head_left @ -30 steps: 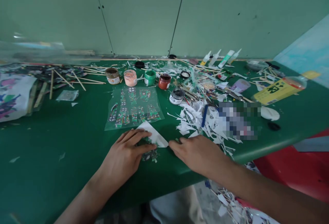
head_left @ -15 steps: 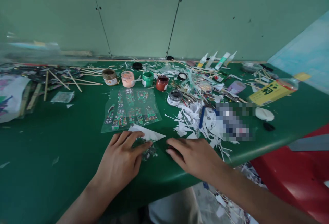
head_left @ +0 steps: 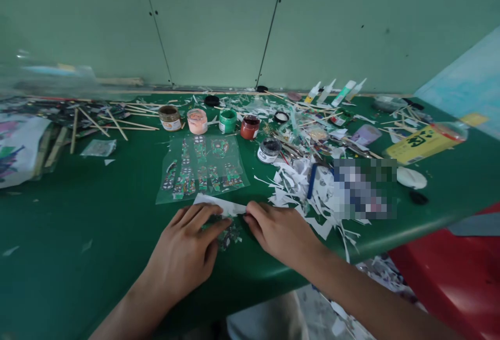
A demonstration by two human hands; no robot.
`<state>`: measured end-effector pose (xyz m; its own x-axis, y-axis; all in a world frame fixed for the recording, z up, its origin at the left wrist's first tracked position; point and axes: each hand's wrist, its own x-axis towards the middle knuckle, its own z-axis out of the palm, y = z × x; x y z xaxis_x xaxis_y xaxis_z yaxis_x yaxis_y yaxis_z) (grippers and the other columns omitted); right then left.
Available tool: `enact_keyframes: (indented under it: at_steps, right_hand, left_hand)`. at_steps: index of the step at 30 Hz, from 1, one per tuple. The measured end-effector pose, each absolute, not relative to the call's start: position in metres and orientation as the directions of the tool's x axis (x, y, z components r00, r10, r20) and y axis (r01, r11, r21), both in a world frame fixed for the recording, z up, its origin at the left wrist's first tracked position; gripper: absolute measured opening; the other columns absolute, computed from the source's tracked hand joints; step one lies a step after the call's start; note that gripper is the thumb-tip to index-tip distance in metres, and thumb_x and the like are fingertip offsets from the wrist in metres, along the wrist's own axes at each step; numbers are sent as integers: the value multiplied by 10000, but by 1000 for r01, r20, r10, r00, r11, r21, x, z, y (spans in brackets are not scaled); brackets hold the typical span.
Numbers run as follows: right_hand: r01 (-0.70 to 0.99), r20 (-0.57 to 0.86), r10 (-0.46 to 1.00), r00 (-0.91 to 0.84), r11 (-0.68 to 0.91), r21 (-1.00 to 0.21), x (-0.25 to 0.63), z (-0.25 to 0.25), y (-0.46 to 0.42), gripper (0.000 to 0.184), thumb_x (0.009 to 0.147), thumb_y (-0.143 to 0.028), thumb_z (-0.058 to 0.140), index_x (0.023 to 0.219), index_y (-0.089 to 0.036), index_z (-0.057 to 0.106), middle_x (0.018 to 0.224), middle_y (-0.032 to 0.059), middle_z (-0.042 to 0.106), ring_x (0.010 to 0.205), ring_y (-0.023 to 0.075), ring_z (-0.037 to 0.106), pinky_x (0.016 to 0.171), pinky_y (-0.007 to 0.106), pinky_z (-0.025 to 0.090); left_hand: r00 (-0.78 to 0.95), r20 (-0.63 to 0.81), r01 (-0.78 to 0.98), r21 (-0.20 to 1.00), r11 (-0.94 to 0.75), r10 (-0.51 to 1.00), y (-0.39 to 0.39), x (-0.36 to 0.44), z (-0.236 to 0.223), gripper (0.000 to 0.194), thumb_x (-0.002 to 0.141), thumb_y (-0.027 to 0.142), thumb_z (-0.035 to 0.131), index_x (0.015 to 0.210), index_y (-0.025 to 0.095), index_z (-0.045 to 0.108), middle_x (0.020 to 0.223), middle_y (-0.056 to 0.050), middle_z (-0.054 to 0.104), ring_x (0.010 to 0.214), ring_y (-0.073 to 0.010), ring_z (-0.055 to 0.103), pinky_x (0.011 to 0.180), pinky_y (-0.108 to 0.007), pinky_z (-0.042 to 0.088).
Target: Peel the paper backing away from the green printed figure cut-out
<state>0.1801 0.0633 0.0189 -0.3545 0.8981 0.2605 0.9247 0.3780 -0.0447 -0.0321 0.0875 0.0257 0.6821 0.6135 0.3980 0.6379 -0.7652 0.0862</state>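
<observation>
A white strip of paper with a pointed right end lies along the table near its front edge. My left hand rests over its left part, fingertips on the paper, thumb and forefinger apart. Under and beside those fingers sits a small dark green-and-white patterned piece, partly hidden. My right hand pinches the paper's right tip between thumb and forefinger. Just beyond the paper, a clear plastic sheet carries several similar patterned pieces.
Open paint jars, among them a green one and a black one, stand behind the sheet. White paper scraps pile up at right. A yellow-labelled bottle lies farther right, and wooden sticks lie at left.
My right hand has moved left and now grips the paper's right tip, which it stood apart from before. The strip looks narrower. My left hand has barely shifted.
</observation>
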Motion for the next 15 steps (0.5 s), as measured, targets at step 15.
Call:
enact_keyframes:
  at_steps: [15]
  right_hand:
    - [881, 143, 877, -459, 470, -53, 177, 28, 77, 232, 935, -248, 338, 903, -208, 565, 580, -9, 590, 406, 87, 346, 455, 298, 131]
  left_hand:
    - [671, 384, 612, 196, -766, 635, 90, -35, 23, 402, 800, 65, 430, 1038, 230, 708, 1176, -66, 670, 1124, -266, 612, 937, -481, 553]
